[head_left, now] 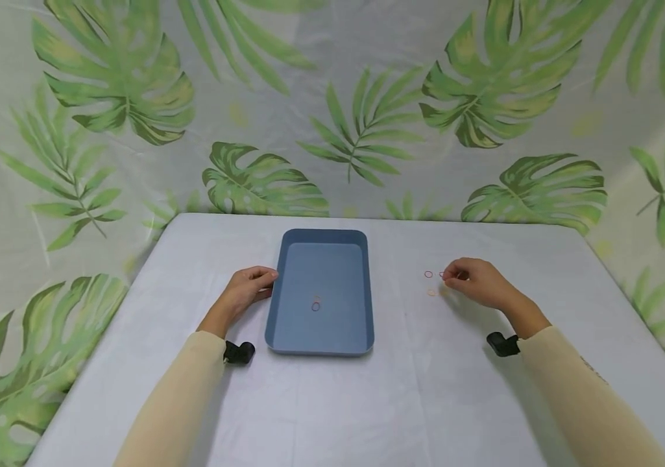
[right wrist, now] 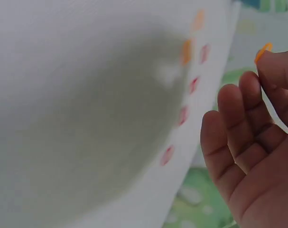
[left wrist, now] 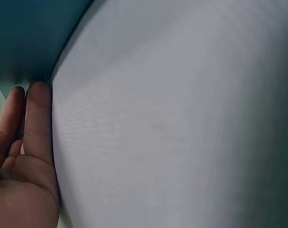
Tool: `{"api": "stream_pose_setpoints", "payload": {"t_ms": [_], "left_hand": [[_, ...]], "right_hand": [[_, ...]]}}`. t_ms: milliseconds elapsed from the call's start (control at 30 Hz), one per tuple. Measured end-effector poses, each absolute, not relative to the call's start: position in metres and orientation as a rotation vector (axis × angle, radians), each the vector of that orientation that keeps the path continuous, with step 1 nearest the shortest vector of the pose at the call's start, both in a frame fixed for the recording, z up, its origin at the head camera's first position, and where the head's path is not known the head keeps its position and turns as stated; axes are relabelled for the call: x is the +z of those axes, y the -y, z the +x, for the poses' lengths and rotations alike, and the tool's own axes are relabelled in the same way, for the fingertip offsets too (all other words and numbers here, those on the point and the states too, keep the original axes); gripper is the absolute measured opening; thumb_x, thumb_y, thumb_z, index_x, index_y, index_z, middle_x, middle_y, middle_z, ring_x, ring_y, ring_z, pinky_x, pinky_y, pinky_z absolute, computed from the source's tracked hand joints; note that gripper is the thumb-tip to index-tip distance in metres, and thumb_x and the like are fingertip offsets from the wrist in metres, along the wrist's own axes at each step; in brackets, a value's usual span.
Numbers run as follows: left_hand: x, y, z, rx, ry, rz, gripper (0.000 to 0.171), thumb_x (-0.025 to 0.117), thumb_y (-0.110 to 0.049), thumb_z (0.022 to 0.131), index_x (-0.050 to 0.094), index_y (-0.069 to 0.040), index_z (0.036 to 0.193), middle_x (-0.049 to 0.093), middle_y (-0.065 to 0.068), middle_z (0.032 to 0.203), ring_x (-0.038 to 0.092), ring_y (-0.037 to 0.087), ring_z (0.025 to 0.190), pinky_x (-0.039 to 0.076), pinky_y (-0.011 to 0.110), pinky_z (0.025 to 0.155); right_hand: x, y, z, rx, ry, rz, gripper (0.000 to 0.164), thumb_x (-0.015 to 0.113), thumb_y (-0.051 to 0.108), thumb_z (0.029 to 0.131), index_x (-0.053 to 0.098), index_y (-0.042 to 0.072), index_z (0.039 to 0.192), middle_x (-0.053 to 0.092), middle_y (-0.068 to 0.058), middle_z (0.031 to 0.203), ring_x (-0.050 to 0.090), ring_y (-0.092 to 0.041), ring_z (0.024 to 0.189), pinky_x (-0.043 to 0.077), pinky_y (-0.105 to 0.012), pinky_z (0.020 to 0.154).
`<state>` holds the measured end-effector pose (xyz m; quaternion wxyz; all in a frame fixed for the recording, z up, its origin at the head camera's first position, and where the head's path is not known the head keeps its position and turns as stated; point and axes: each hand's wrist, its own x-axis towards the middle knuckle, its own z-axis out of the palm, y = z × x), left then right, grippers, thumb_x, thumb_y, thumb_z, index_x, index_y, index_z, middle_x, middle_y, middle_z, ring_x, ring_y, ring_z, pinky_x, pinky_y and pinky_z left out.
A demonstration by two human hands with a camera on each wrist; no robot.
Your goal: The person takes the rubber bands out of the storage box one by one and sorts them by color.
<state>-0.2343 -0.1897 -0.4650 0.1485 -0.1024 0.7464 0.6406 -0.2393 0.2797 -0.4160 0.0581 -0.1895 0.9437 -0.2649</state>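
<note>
My right hand [head_left: 478, 282] is above the right part of the table, pinching a small orange rubber band [right wrist: 263, 52] at thumb and fingertip. Its other fingers curve loosely in the right wrist view. Just left of that hand on the white cloth lie a red rubber band [head_left: 428, 274] and an orange rubber band [head_left: 431, 292]; the right wrist view shows several red ones [right wrist: 183, 115] in a row, blurred. My left hand [head_left: 244, 285] touches the left side of a blue-grey tray [head_left: 320, 345], fingers fairly straight against its wall [left wrist: 34, 38].
Inside the tray lie a dark purplish band [head_left: 316, 307] and a faint orange band [head_left: 317, 299]. White cloth [head_left: 344, 415] covers the table. A leaf-patterned curtain [head_left: 361, 136] hangs behind its far edge. Black wrist devices [head_left: 503, 344] sit below both hands.
</note>
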Motion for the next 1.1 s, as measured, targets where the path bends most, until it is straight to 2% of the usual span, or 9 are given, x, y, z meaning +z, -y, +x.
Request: {"api": "stream_pose_setpoints", "payload": {"t_ms": [333, 600, 867, 1100], "left_hand": [[-0.464, 0.189, -0.234, 1.842, -2.142, -0.309, 0.037, 0.061, -0.022, 0.100, 0.060, 0.001, 0.128, 0.062, 0.004, 0.118, 0.059, 0.008, 0.102, 0.056, 0.025, 0.095], [-0.464, 0.191, -0.233, 1.830, -2.161, -0.275, 0.040, 0.061, -0.025, 0.100, 0.059, 0.001, 0.130, 0.063, 0.004, 0.120, 0.059, 0.007, 0.103, 0.056, 0.023, 0.093], [-0.464, 0.192, -0.231, 1.832, -2.174, -0.237, 0.039, 0.059, -0.023, 0.101, 0.058, 0.003, 0.130, 0.061, 0.007, 0.123, 0.059, 0.006, 0.104, 0.056, 0.025, 0.096], [-0.464, 0.191, -0.231, 1.830, -2.180, -0.228, 0.039, 0.059, -0.024, 0.101, 0.059, 0.003, 0.129, 0.061, 0.007, 0.123, 0.059, 0.008, 0.105, 0.055, 0.026, 0.098]], "right_hand": [[-0.438, -0.309, -0.241, -0.742, -2.919, -0.380, 0.006, 0.067, 0.011, 0.091, 0.069, 0.005, 0.090, 0.067, -0.009, 0.087, 0.057, -0.017, 0.078, 0.046, -0.028, 0.065], [-0.443, -0.304, -0.244, -0.667, -2.944, -0.367, 0.007, 0.067, 0.012, 0.090, 0.068, 0.006, 0.087, 0.067, -0.009, 0.088, 0.058, -0.022, 0.083, 0.046, -0.032, 0.071], [-0.443, -0.295, -0.243, -0.601, -2.952, -0.380, 0.008, 0.066, 0.011, 0.091, 0.069, 0.005, 0.088, 0.067, -0.011, 0.089, 0.057, -0.022, 0.080, 0.047, -0.036, 0.072], [-0.445, -0.295, -0.244, -0.572, -2.952, -0.381, 0.007, 0.066, 0.011, 0.090, 0.068, 0.004, 0.087, 0.066, -0.012, 0.089, 0.056, -0.023, 0.080, 0.047, -0.035, 0.071]]}}
